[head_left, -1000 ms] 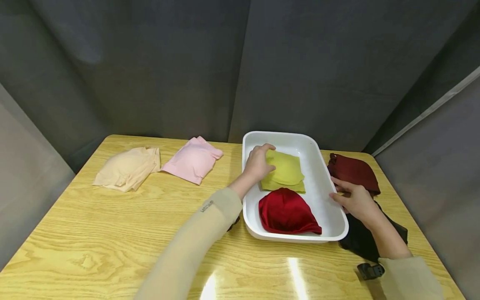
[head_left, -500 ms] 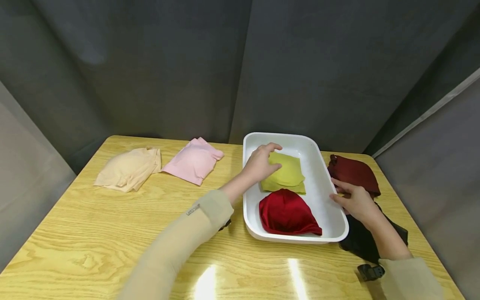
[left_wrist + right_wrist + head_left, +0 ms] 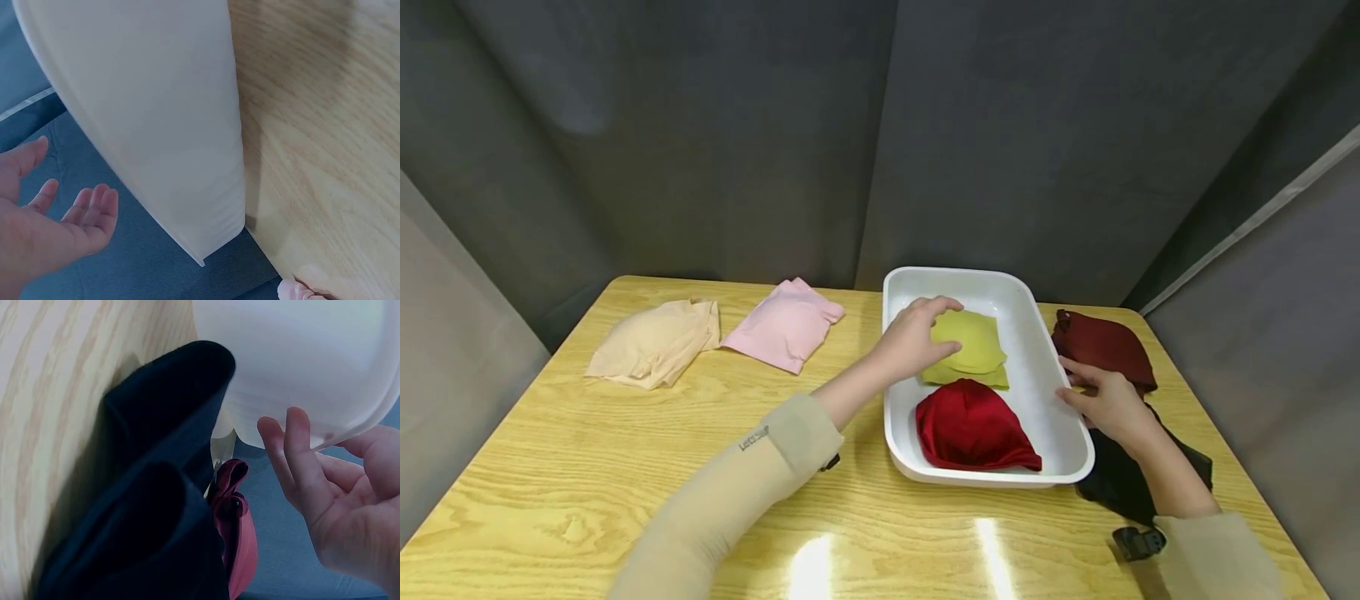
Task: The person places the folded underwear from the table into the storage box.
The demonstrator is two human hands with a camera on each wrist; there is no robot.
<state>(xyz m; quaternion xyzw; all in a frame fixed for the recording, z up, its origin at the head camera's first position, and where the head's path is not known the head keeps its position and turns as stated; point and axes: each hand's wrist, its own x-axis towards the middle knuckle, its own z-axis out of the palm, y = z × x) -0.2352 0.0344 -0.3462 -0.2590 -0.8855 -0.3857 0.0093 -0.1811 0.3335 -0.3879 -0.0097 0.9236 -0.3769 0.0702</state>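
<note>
A white plastic tray (image 3: 1037,375) holds a folded yellow-green bra (image 3: 973,346) at its far end and a shiny red bra (image 3: 973,425) at its near end. My left hand (image 3: 910,337) hovers over the tray's left side beside the yellow-green bra, its fingers apart and holding nothing. In the left wrist view, the left hand (image 3: 56,231) shows loosely bent fingers above the tray's rim. At the right rim, my right hand (image 3: 1108,404) grips the tray, with fingers (image 3: 299,434) against the outer wall and the thumb over the edge.
Left of the tray lie a pink bra (image 3: 788,325) and a beige bra (image 3: 655,342). To its right are a dark maroon bra (image 3: 1105,346) and a black bra (image 3: 1123,475), partly under my right arm. Dark curtains (image 3: 737,142) stand behind the wooden table (image 3: 550,483).
My left hand has drawn slightly away from the yellow-green bra, and its forearm has swung left. The right hand stays at the tray's rim. The bras stay in place.
</note>
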